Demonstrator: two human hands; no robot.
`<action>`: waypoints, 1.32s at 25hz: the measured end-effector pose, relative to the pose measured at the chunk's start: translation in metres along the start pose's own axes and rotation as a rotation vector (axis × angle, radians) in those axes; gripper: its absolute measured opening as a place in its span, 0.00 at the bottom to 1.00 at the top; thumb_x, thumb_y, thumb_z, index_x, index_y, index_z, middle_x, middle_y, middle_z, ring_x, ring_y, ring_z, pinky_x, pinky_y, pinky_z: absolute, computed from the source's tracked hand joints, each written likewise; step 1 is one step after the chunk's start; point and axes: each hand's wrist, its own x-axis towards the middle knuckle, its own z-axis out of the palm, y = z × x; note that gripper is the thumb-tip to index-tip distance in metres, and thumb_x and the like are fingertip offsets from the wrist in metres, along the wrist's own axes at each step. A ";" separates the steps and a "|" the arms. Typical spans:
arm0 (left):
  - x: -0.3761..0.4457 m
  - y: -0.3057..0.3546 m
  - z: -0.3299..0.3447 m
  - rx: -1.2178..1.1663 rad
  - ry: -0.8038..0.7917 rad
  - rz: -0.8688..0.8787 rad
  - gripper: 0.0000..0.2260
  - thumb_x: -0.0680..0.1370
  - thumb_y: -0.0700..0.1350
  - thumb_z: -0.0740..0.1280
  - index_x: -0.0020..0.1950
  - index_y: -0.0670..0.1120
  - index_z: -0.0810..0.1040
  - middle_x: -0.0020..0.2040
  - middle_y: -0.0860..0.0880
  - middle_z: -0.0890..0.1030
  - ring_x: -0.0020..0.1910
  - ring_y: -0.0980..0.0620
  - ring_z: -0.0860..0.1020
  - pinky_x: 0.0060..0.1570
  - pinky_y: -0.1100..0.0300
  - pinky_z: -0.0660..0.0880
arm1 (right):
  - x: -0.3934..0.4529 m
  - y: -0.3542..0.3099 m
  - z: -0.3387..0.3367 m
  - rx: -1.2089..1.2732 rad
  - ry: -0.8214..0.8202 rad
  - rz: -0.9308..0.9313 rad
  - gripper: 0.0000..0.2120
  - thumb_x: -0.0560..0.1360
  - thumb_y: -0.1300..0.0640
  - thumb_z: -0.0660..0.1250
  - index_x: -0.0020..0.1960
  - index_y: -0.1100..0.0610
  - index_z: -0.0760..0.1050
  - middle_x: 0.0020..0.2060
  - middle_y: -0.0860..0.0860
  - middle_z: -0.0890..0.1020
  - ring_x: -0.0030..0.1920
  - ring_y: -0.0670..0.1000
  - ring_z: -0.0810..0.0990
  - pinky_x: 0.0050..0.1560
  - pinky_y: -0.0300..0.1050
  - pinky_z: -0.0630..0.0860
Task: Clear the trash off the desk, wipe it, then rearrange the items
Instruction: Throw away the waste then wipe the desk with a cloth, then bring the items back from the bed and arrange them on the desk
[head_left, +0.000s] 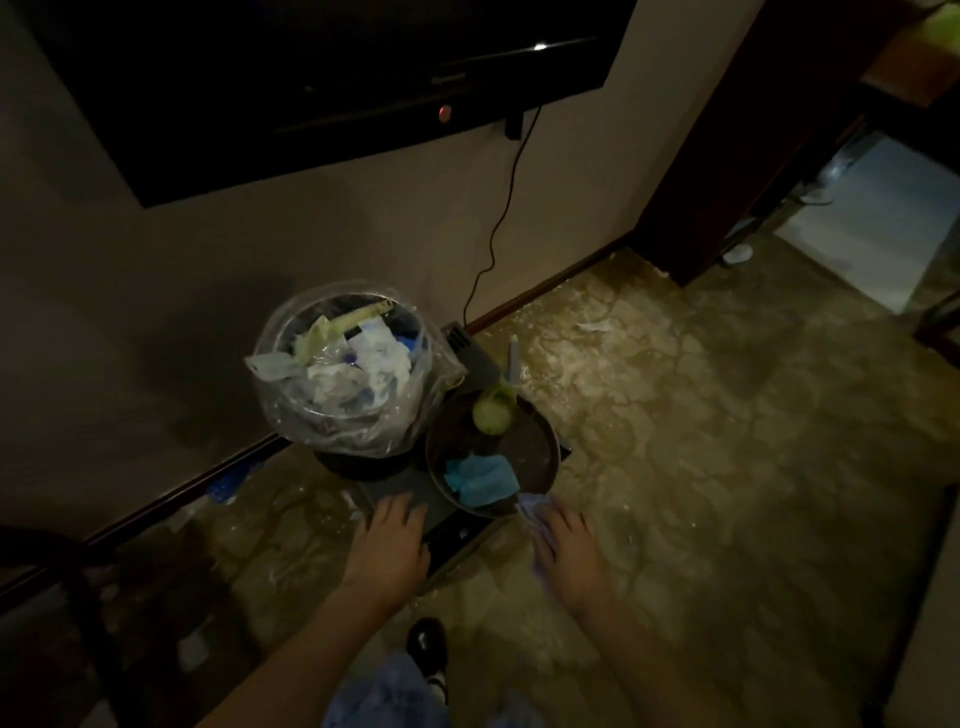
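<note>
A trash bin (291, 415) lined with a clear plastic bag stands by the wall, filled with paper and plastic scraps. Next to it a round dark pan (548, 441) sits on a flat dark slab (395, 488). Inside the pan lie a folded blue cloth-like piece (483, 478) and a pale green lump (491, 415). My left hand (389, 540) rests with spread fingers on the slab's near edge. My right hand (571, 551) holds a pale crumpled cloth (535, 519) just at the pan's near rim.
The room is dim. A wall-mounted TV (311, 78) hangs above, and its cable (498, 223) drops to the baseboard. Patterned carpet (701, 441) strewn with white specks spreads to the right. A doorway (872, 218) opens at far right. My shoe (426, 644) is below.
</note>
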 end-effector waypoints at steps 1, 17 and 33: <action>0.020 0.006 0.000 -0.001 -0.001 0.024 0.23 0.74 0.46 0.61 0.69 0.44 0.69 0.69 0.44 0.69 0.68 0.44 0.68 0.62 0.46 0.69 | 0.023 0.008 -0.004 0.012 -0.048 0.035 0.21 0.74 0.49 0.55 0.53 0.60 0.80 0.53 0.59 0.81 0.50 0.56 0.77 0.46 0.52 0.78; 0.207 0.038 0.163 -0.046 -0.083 -0.163 0.24 0.80 0.47 0.56 0.75 0.46 0.57 0.75 0.47 0.57 0.73 0.47 0.56 0.70 0.51 0.57 | 0.193 0.154 0.133 -0.278 -0.334 -0.153 0.31 0.78 0.40 0.53 0.75 0.58 0.59 0.74 0.59 0.58 0.73 0.62 0.58 0.69 0.58 0.61; -0.062 0.064 -0.049 -0.085 0.180 -0.728 0.21 0.80 0.51 0.57 0.72 0.48 0.61 0.72 0.48 0.62 0.72 0.48 0.58 0.69 0.50 0.58 | 0.099 -0.076 -0.063 -0.500 -0.648 -0.958 0.20 0.79 0.51 0.59 0.68 0.59 0.65 0.66 0.55 0.69 0.66 0.56 0.65 0.63 0.48 0.65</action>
